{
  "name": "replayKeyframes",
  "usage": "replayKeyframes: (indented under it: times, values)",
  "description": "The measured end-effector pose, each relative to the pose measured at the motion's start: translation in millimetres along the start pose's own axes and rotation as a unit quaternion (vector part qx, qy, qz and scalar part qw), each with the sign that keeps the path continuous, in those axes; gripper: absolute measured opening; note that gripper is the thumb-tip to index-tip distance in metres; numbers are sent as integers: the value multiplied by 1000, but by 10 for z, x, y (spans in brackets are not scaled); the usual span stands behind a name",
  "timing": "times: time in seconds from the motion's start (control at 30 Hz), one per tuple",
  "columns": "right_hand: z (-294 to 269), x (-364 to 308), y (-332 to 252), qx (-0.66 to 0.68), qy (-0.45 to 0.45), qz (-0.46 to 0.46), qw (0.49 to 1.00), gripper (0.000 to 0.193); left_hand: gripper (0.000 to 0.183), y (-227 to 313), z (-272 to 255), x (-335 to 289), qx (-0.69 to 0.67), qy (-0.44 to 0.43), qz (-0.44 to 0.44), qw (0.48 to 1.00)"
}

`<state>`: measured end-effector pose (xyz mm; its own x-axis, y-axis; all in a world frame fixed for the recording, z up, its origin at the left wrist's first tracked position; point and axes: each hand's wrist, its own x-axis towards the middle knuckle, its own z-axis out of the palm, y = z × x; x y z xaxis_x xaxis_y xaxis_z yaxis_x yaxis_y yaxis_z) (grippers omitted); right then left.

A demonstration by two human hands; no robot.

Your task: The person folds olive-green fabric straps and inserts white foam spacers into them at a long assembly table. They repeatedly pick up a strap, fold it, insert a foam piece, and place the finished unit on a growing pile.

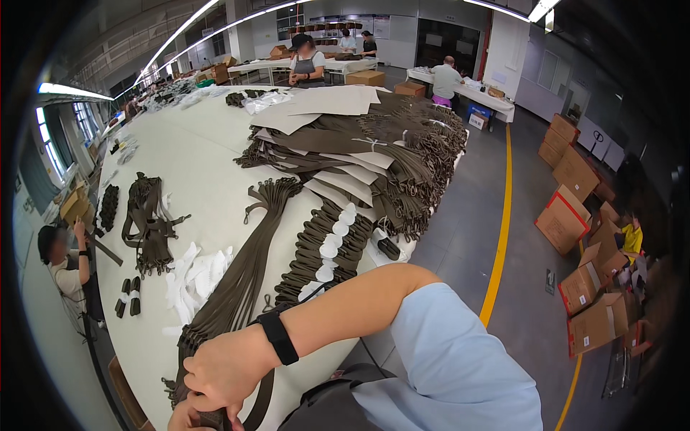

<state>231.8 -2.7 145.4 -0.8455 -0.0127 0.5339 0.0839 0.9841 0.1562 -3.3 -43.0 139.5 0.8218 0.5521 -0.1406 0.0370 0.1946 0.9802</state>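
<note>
Watching remotely: pale table (194, 144) fills the middle and left; brown strap heap (402, 154) at 1 o'clock. Long brown strap bundle (244, 262) runs from 10 o'clock down to the hands at 7. I judge it soft, limp, light per strap but weighty together, hardly fragile, apt to fan out; best hold is round the gathered run. Right hand (226, 366): fingers curled narrow, holding the bundle's lower end. Left hand (185, 416), below it, mostly cut off; I can't tell its grip. Small dark hooks (287, 185), 10 o'clock, could snag.
</note>
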Motion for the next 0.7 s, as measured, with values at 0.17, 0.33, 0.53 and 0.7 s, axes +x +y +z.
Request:
replayKeyframes:
  times: [0.17,0.33,0.53,0.7]
  values:
    - [56,-142,42,-41,-58,-6,997,33,45,-62,30,-8,-4,30,-74,997]
    - [151,-300,8,-92,-40,5,995,15,43,-239,69,71,-61,32,-70,995]
    - [265,-436,62,-73,12,2,997,15,33,-258,161,110,-80,103,-115,985]
    - [271,-502,62,-99,-28,24,994,16,31,-291,96,99,34,57,-120,991]
